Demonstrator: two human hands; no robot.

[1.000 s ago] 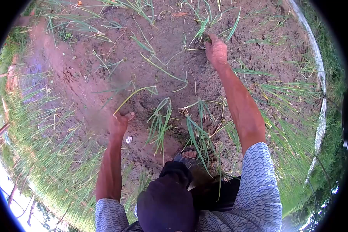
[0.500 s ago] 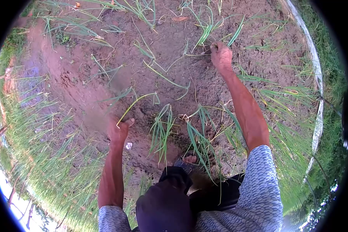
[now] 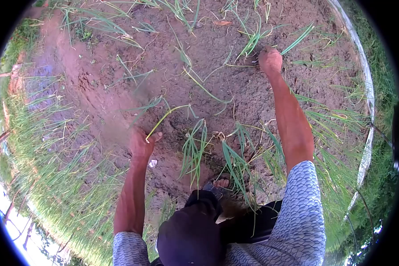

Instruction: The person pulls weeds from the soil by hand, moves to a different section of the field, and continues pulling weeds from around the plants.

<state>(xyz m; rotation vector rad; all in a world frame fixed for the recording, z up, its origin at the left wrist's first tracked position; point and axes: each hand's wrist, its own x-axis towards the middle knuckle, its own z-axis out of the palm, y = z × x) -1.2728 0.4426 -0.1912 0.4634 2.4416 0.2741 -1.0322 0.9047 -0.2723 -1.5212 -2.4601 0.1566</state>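
My left hand (image 3: pixel 142 141) is closed at the left of centre, with a yellow-green onion-like stalk (image 3: pixel 166 118) rising from its thumb and fingers. Farther off at the upper right, my right hand (image 3: pixel 270 60) is closed low over the soil, its fingertips curled under. A green leaf (image 3: pixel 298 39) sticks out to the right of it, and a leafy plant (image 3: pixel 252 42) stands just left of its fingers. What the right fingers hold is hidden. Between my arms, drooping green plants (image 3: pixel 195 150) grow near my foot (image 3: pixel 221 182).
Brown soil (image 3: pixel 213 80) carries scattered thin green plants. Dense green shoots (image 3: pixel 71 177) fill the left side, with more at the right. A pale curved border strip (image 3: pixel 367 88) edges the plot, with grass beyond. A small white scrap (image 3: pixel 153 163) lies beside my left wrist.
The whole view has shifted slightly, moving the scene rightward. The leaf beside my right hand now leans farther right, and that hand's fingers are turned more downward. My left hand still grips the stalk.
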